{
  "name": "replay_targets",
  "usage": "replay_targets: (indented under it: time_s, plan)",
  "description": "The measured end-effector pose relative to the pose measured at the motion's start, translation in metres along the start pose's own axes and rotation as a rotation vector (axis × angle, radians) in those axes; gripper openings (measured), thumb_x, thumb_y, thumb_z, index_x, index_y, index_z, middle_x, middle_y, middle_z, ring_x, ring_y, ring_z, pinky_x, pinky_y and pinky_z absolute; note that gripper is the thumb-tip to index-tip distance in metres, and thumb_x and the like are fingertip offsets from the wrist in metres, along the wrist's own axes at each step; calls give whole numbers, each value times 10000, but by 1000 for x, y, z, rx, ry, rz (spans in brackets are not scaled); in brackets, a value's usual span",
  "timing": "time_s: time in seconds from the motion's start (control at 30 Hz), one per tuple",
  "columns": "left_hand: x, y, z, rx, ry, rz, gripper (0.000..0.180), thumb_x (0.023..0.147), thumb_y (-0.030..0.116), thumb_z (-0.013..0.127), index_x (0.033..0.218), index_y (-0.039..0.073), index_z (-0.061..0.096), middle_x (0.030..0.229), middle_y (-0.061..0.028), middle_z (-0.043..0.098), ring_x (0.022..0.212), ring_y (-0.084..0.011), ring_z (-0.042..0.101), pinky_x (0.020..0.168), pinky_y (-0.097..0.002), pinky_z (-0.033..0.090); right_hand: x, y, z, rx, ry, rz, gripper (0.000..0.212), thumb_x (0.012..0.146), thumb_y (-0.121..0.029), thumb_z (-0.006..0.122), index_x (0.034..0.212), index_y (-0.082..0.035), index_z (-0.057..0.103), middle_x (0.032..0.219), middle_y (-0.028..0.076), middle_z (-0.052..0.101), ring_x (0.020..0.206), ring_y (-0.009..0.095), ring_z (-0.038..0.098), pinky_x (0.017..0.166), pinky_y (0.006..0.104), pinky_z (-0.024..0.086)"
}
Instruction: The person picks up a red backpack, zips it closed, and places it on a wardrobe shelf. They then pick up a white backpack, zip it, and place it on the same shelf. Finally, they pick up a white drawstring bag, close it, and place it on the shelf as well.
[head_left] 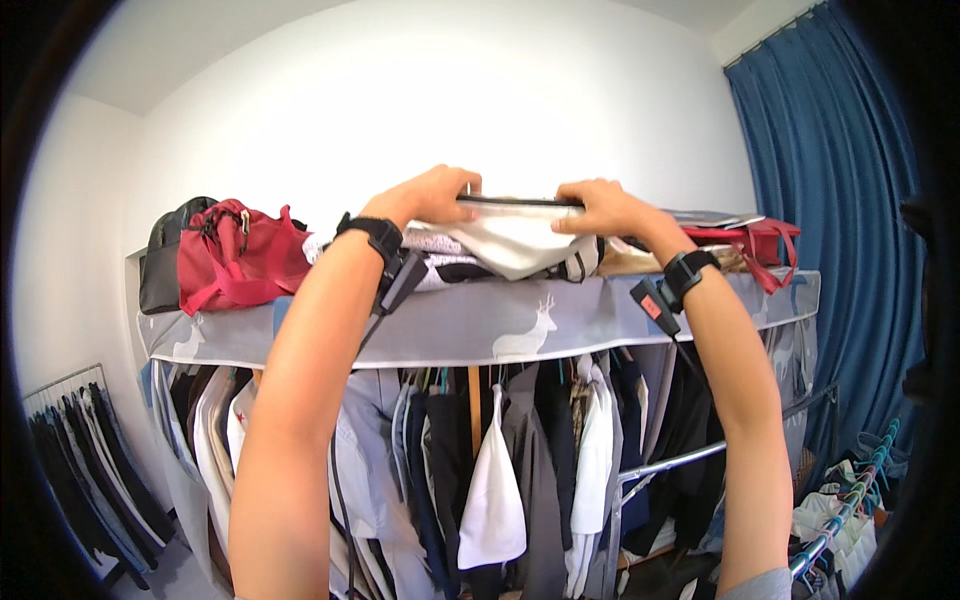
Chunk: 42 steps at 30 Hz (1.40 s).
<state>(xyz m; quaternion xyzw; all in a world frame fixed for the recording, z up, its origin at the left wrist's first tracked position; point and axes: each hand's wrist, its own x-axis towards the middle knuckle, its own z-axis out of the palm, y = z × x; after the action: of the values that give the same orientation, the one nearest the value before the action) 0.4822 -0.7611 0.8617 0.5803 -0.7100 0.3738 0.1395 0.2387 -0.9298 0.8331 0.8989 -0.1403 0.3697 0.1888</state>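
Both arms reach up to the top of a grey fabric wardrobe (430,325) with a white deer print. Between my hands is a white, soft-looking bag (515,240) with a dark edge along its top. My left hand (438,196) is closed on the left end of that edge. Fingers of my right hand (610,212) pinch the right end. The bag's lower part sags toward the wardrobe's front, over a patterned cloth item (432,243) on the left. What lies behind the bag is hidden. A black band with a small device sits on each wrist.
On the wardrobe top, a red bag (245,255) and a black bag (160,262) stand left; another red bag (772,242) lies right. Clothes (495,500) hang below. A metal rail (670,460) crosses in front at right. Trousers (95,460) hang far left; a blue curtain (820,150) hangs right.
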Motion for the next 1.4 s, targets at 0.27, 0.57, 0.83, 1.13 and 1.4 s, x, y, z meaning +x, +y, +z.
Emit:
replay_targets:
  time_s: [0.27, 0.57, 0.83, 1.13, 1.4]
  plan:
    - [-16, -13, 1, -96, -110, -33, 364, 817, 253, 759, 1061, -14, 716, 896, -215, 718, 825, -335, 672, 772, -416, 514, -24, 30, 4, 238, -99, -67, 362, 927, -335, 665, 923, 27, 652, 750, 114, 614, 710, 203, 519, 692, 360, 440]
    - [-9, 0, 0, 52, -130, -208, 634, 860, 389, 740, 1326, 17, 524, 1242, -265, 599, 1194, -413, 556, 996, -483, 467, -38, 44, 8, 330, -135, 10, 810, 793, -521, 781, 1348, 4, 511, 1216, 202, 604, 1143, 307, 585, 981, 393, 458]
    - [-16, -5, -13, 78, -287, -249, 939, 708, 465, 850, 1393, -29, 438, 1324, -271, 557, 1217, -430, 562, 1015, -458, 478, -37, 50, 44, 274, 85, -37, 814, 652, -145, 885, 1355, -28, 491, 1235, 171, 606, 1193, 293, 580, 1027, 365, 450]
    - [-4, -5, 16, 235, -53, -589, 731, 724, 397, 834, 1223, -69, 576, 1157, -305, 664, 1090, -415, 658, 916, -437, 542, -13, 72, 92, 378, 473, -40, 640, 717, -92, 836, 1262, -11, 510, 1209, 193, 589, 1160, 335, 578, 1006, 402, 456]
    - [-14, -11, 11, 228, -10, -511, 433, 872, 124, 551, 1248, -90, 583, 1208, -330, 642, 1135, -448, 640, 957, -444, 532, -30, 77, 95, 666, 275, -47, 684, 744, -15, 726, 1365, -8, 440, 1258, 148, 581, 1184, 260, 554, 1048, 364, 428]
